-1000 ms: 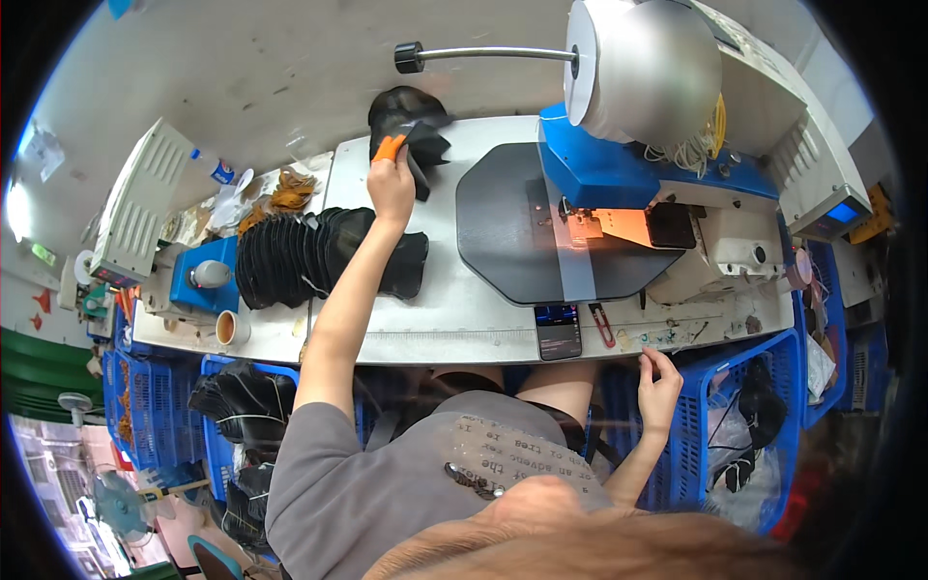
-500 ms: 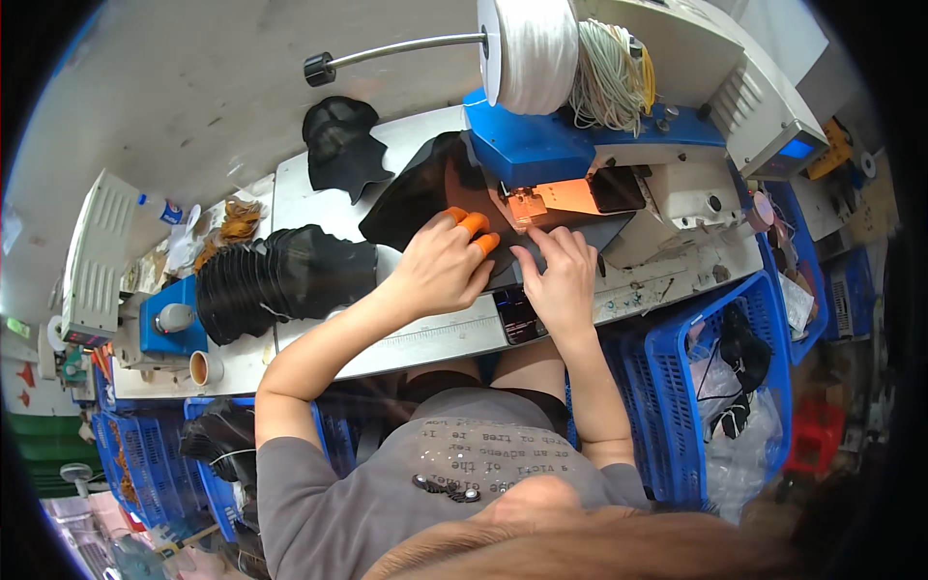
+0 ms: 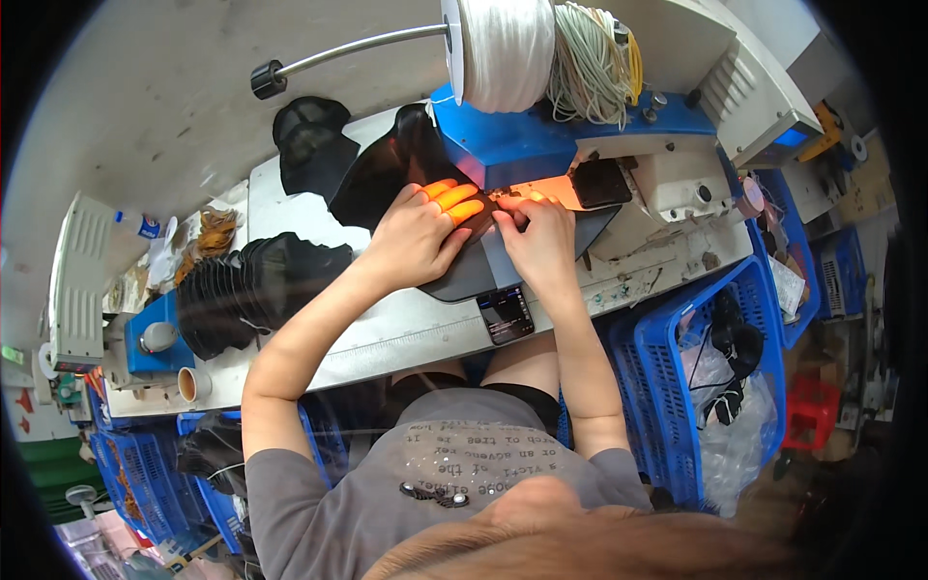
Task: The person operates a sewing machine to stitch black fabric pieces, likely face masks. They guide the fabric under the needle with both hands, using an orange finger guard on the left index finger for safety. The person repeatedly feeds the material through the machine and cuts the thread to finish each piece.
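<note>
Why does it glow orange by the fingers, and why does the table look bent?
Head view: a small lamp under the blue machine head throws orange light onto the left hand and right hand; the fisheye lens curves the worktable edge and blackens the corners.

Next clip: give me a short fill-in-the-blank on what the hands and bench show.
1. The left hand wears ____ finger covers on three fingertips.
2. Both hands press a black piece under the ____ machine head.
3. The phone lies nearest the ____ hand.
4. The crate at the person's right is ____.

Missing: orange; blue; right; blue
</note>
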The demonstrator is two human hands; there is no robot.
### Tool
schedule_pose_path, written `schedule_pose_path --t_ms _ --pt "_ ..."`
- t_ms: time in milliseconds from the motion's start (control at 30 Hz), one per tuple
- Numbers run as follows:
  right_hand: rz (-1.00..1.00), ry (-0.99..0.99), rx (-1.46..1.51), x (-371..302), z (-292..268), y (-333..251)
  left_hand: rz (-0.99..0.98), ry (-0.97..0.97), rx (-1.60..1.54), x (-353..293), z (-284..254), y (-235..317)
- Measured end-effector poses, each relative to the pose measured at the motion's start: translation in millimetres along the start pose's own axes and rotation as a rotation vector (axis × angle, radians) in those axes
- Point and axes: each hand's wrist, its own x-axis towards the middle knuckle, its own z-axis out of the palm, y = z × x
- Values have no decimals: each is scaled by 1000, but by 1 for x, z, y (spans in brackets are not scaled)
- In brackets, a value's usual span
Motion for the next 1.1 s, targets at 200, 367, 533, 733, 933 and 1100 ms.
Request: schedule_pose_path --t_ms 200,367,533,733,933,1100 --pt "62 -16 59 11 4 -2 37 -2 -37 5 2 -16" --pt "49 34 21 12 7 -3 66 -77 -117 18 -3 -33" --pt "72 18 109 10 1 -2 174 -38 -200 23 4 -50" --pt "-22 144 216 -10 -11 12 142 23 42 20 -2 -43" --pt "-189 253 178 -19 -11 20 62 -125 12 21 -7 -42" --pt "-207 259 152 -20 -11 20 56 -122 23 22 -8 -38"
